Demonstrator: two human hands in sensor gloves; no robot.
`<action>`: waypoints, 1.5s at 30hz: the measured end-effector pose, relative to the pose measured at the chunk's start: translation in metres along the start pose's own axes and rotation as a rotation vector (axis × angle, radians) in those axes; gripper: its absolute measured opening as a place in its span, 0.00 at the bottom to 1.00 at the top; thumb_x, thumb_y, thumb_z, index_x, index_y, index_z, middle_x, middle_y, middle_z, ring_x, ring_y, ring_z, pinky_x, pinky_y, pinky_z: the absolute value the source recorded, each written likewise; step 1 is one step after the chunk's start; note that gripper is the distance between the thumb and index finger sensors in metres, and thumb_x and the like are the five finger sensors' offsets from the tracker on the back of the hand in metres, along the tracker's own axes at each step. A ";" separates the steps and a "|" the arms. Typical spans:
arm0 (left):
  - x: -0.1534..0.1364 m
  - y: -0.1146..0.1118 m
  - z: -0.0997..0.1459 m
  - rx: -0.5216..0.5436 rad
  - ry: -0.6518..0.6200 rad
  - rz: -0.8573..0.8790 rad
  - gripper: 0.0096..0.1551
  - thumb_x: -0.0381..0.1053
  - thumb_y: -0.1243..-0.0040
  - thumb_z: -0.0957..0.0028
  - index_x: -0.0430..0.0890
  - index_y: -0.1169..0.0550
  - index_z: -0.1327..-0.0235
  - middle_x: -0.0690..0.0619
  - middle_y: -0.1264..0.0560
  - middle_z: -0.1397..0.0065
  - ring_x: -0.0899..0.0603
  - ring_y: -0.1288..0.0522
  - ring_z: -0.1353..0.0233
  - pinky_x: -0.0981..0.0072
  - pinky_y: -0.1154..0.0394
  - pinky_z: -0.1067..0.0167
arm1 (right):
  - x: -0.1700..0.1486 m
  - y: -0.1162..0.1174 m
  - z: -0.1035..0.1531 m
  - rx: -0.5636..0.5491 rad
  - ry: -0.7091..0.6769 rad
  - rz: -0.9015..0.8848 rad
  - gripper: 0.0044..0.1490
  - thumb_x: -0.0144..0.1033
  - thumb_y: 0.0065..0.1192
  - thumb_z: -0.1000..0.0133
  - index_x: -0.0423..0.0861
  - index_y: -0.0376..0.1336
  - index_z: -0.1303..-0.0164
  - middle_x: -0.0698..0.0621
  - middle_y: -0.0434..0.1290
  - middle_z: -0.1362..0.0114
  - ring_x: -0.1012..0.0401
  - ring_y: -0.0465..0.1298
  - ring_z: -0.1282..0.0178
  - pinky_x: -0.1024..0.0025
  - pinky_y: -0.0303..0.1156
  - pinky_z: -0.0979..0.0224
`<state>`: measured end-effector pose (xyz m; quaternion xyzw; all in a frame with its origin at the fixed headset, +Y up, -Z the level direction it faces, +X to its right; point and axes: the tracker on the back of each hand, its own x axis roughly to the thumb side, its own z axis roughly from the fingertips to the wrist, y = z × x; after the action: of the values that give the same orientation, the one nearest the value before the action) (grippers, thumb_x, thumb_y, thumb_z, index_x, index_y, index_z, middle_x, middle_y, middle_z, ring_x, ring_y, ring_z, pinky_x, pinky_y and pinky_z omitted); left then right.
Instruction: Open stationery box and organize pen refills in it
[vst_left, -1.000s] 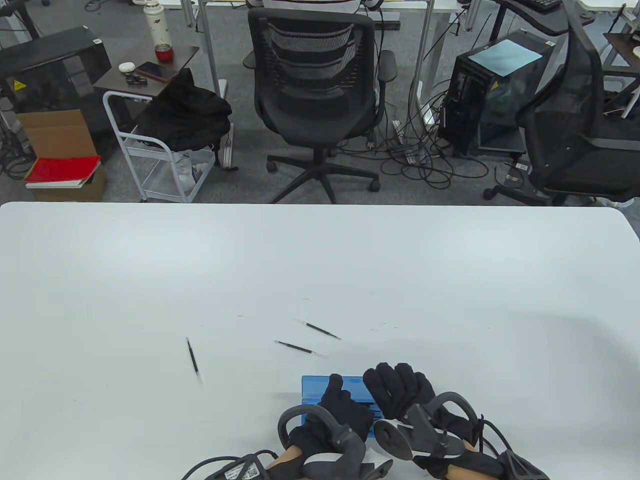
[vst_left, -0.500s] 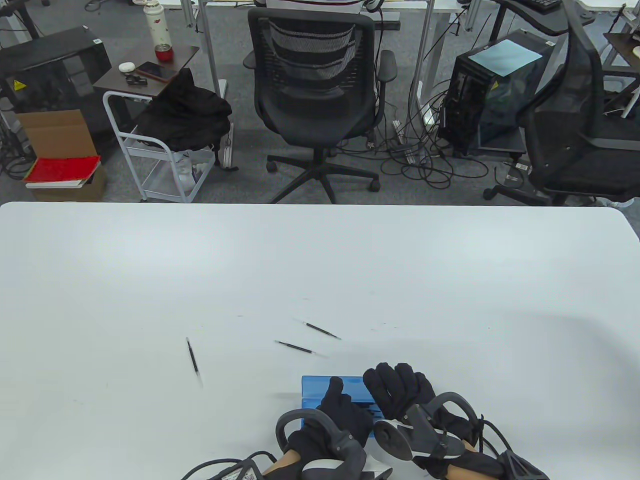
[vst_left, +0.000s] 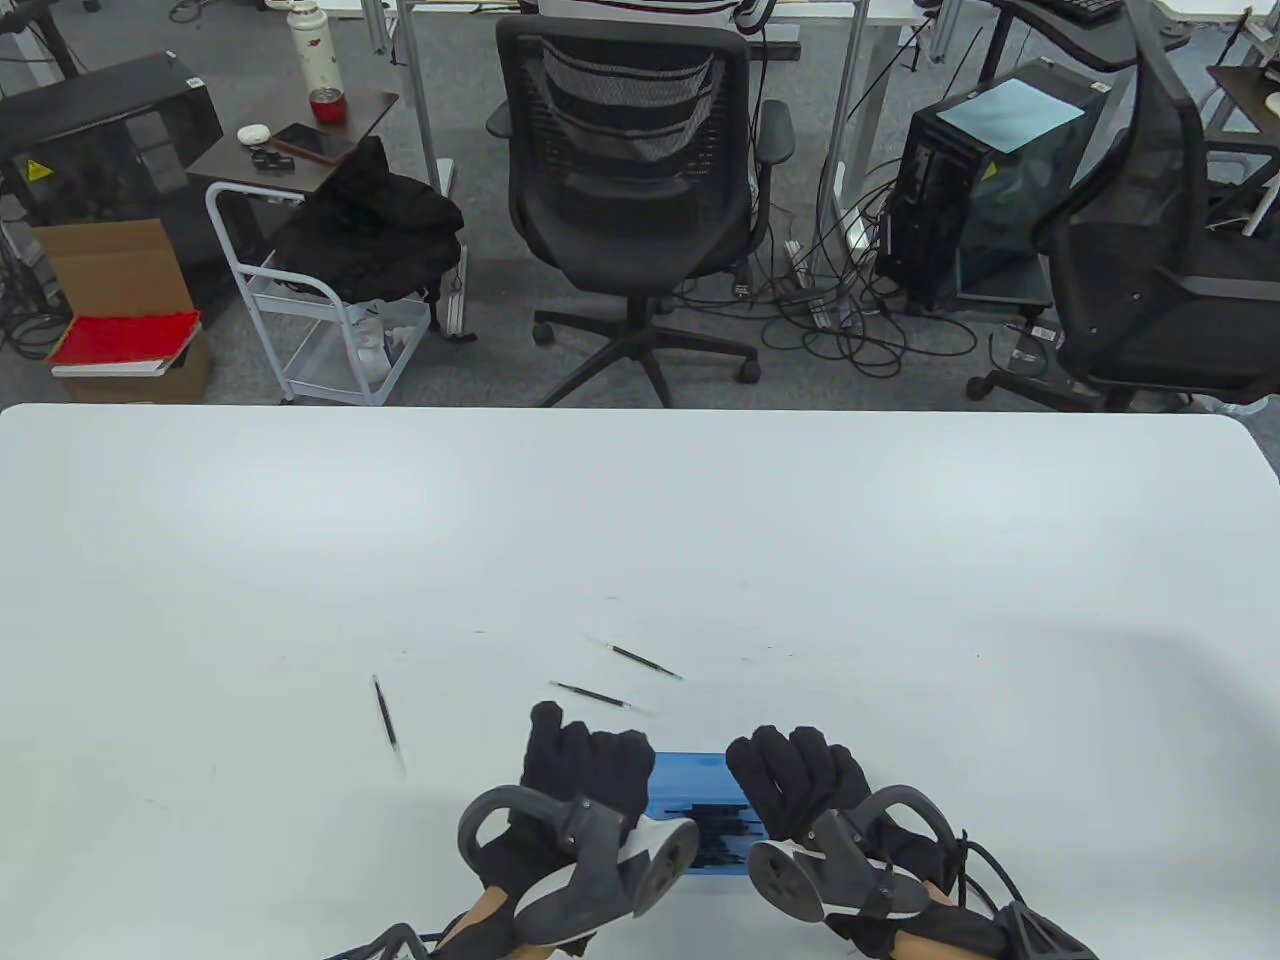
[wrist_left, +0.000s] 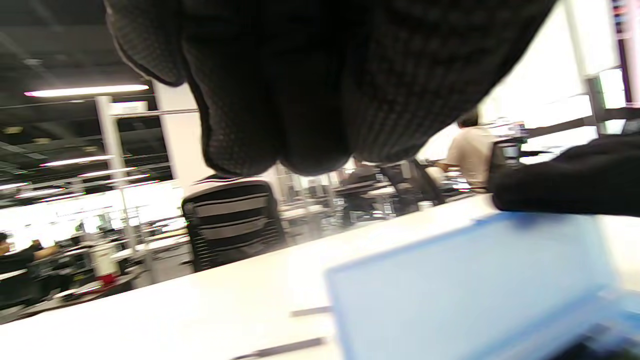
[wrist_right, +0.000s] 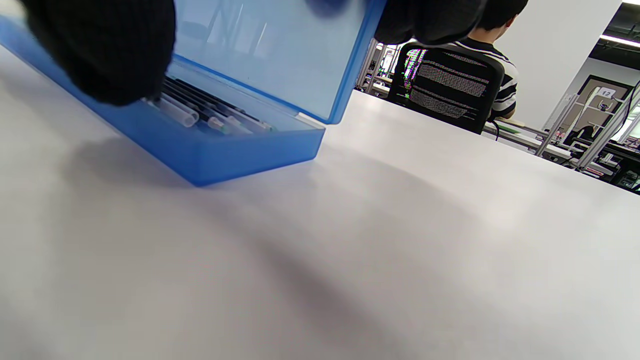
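Holding the raised lid of the translucent blue plastic box (vst_left: 700, 790) near the table's (vst_left: 640, 540) front edge: right hand (vst_left: 800, 785) in a black knit glove, fingers curled over the lid's top rim, thumb down by the tray. Lying in the shallow tray, slim refills (wrist_right: 210, 112) with clear tube ends (seen in the right wrist view). Resting loose on the smooth white surface beyond the box, three thin dark refills (vst_left: 590, 694), well apart. Hanging loosely curled and grasping nothing, left hand (vst_left: 585, 765), just left of the box. Shifted since half a second ago: left hand off the box and out to its left side. Readable writing: none.
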<state>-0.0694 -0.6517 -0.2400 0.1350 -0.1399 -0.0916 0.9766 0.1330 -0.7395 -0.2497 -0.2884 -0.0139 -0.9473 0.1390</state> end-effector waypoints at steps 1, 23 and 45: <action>-0.007 -0.002 -0.002 -0.006 0.037 0.008 0.26 0.49 0.29 0.47 0.45 0.20 0.36 0.53 0.15 0.40 0.42 0.14 0.39 0.34 0.34 0.24 | 0.000 0.000 0.000 0.000 0.000 0.000 0.75 0.59 0.67 0.52 0.41 0.26 0.15 0.32 0.40 0.09 0.30 0.53 0.15 0.36 0.58 0.18; -0.134 -0.107 -0.037 -0.430 0.650 -0.095 0.31 0.51 0.28 0.46 0.44 0.22 0.31 0.51 0.17 0.35 0.39 0.17 0.34 0.33 0.36 0.23 | 0.000 0.000 0.000 0.000 0.000 -0.002 0.75 0.59 0.67 0.52 0.41 0.27 0.15 0.32 0.40 0.09 0.30 0.53 0.15 0.36 0.58 0.18; -0.150 -0.149 -0.042 -0.548 0.747 -0.129 0.30 0.53 0.29 0.45 0.44 0.22 0.31 0.51 0.18 0.34 0.40 0.17 0.33 0.34 0.36 0.23 | 0.000 0.000 0.000 0.000 -0.002 -0.006 0.75 0.58 0.67 0.52 0.41 0.27 0.15 0.32 0.41 0.09 0.30 0.53 0.15 0.36 0.58 0.18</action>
<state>-0.2193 -0.7505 -0.3591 -0.0955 0.2591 -0.1307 0.9522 0.1331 -0.7395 -0.2497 -0.2894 -0.0151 -0.9474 0.1360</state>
